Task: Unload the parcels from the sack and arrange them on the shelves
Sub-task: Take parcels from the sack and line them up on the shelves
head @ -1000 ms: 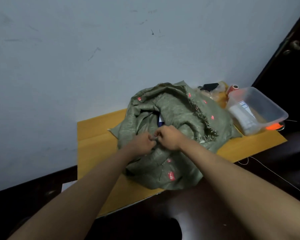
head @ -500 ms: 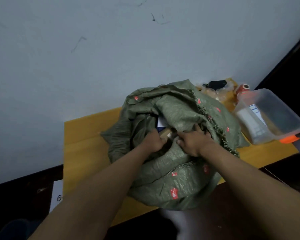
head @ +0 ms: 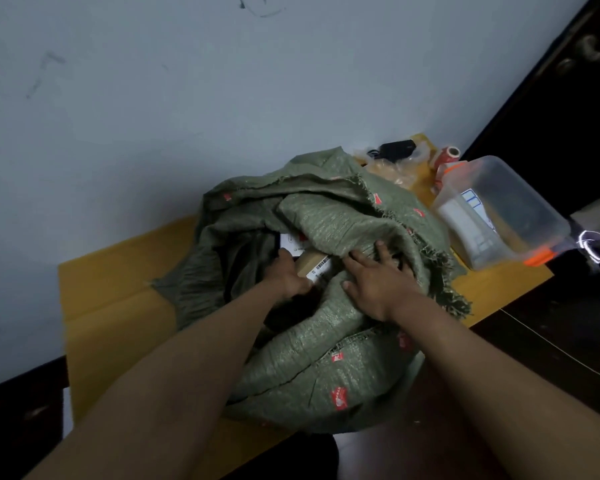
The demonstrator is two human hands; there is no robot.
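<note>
A green woven sack [head: 312, 372] with red marks lies bulging on the yellow table [head: 115, 306], its mouth open toward me. Inside the mouth a brown cardboard parcel [head: 313, 262] with a barcode label shows, and a white-labelled parcel [head: 290, 242] lies behind it. My left hand [head: 286, 277] reaches into the mouth and grips the brown parcel's near end. My right hand [head: 378, 282] lies with spread fingers on the sack's cloth just right of the opening, pressing the fabric back. Whatever else the sack holds is hidden.
A clear plastic tub [head: 499, 213] with an orange clip stands at the table's right end. Behind it are a red tape roll [head: 447, 157], a plastic bag [head: 395, 171] and a black item [head: 395, 148]. A pale wall rises behind; a dark door [head: 568, 98] stands right.
Both hands went from pinching the sack's gathered mouth to pulling it apart. The opening widened, the brown parcel came into view, and my left hand took hold of it.
</note>
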